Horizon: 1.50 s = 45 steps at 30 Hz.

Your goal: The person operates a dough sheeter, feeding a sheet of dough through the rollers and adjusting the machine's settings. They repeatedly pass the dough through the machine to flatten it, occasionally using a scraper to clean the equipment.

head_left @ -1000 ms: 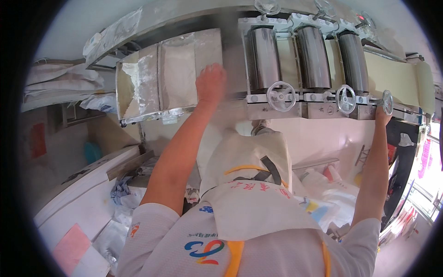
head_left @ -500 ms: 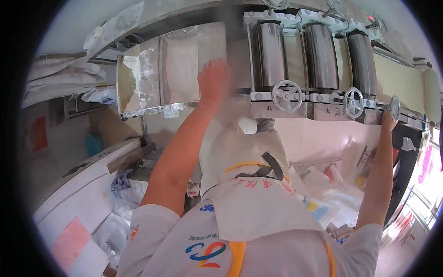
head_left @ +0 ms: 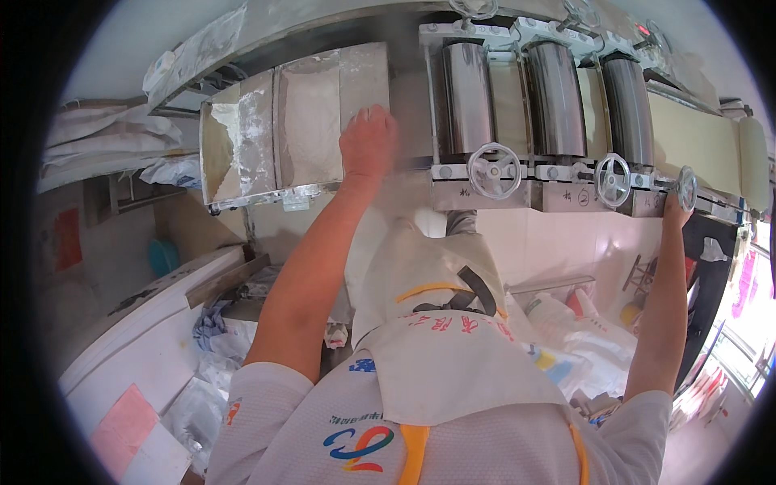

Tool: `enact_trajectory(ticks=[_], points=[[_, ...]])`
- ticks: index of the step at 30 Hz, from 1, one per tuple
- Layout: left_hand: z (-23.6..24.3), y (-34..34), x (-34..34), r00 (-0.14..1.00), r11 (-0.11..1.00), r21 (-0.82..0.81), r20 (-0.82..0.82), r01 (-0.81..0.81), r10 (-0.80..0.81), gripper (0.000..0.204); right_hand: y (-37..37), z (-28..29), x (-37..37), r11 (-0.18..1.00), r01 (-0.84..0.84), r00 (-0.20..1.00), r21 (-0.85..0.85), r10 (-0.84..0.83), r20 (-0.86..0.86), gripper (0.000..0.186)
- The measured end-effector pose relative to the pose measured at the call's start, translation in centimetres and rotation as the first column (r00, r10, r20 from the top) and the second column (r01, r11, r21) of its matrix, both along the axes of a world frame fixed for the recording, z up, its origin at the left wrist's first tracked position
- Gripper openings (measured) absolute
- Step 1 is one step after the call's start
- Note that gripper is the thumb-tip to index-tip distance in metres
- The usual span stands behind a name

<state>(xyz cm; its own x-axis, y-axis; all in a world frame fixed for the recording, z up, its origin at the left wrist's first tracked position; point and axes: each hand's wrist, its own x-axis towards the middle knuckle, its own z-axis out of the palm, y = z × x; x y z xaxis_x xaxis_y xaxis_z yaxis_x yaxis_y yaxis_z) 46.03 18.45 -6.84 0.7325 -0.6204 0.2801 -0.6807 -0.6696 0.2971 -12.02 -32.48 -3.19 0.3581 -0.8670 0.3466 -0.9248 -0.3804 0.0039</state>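
Note:
Over the right end of a flour-dusted metal hopper (head_left: 368, 77), my left hand (head_left: 368, 141) is closed with its fingers curled under. Whatever those fingers hold, if anything, is hidden. Pale flour (head_left: 311, 121) lies in the hopper's middle section. Far to the right, my right hand (head_left: 677, 208) is closed at the lower edge of the rightmost front handwheel (head_left: 687, 189), its fingers partly hidden by the wheel. Between my hands stands a rolling machine with three shiny steel rollers, the left one (head_left: 469, 97) closest to the hopper.
Two more front handwheels (head_left: 495, 171) stick out toward me. A pale dough sheet (head_left: 699, 137) runs right to a dough roll (head_left: 756, 166). White sacks (head_left: 113, 129) are stacked at the left, a teal basin (head_left: 163, 256) below them. Plastic bags (head_left: 582, 331) lie low at the right.
The whole view has shifted slightly, so the machine appears a little further left. My left hand looks less blurred and stays at the hopper's right end. My right hand remains at the handwheel.

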Motion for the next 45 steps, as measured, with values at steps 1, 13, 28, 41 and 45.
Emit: enact_trajectory(ticks=[1, 13, 28, 41, 45], points=[[0.1, 0.3, 0.0, 1.000, 1.000, 0.013, 0.007, -0.012, 0.012, 0.018, 0.5, -0.3, 1.5, 0.998, 0.051, 0.999, 0.040, -0.051, 0.009, 0.051], [-0.1, 0.2, 0.1, 1.000, 1.000, -0.004, 0.016, -0.002, 0.002, 0.018, 1.3, 1.0, 2.4, 0.986, 0.150, 0.989, 0.072, -0.149, -0.014, 0.048], [-0.1, 0.3, 0.1, 0.999, 1.000, 0.001, 0.041, -0.011, 0.011, 0.019, 1.0, 0.2, 2.3, 0.998, 0.059, 0.997, -0.008, -0.058, 0.043, 0.046], [-0.3, 0.2, 0.2, 0.999, 1.000, 0.002, 0.040, 0.000, 0.000, 0.020, 0.1, -0.1, 1.6, 0.988, 0.152, 0.988, 0.013, -0.152, -0.006, 0.043], [-0.3, 0.4, 0.1, 1.000, 1.000, 0.005, 0.023, -0.001, 0.001, 0.019, 0.8, 0.1, 2.2, 0.996, 0.084, 0.995, 0.008, -0.085, 0.048, 0.040]])
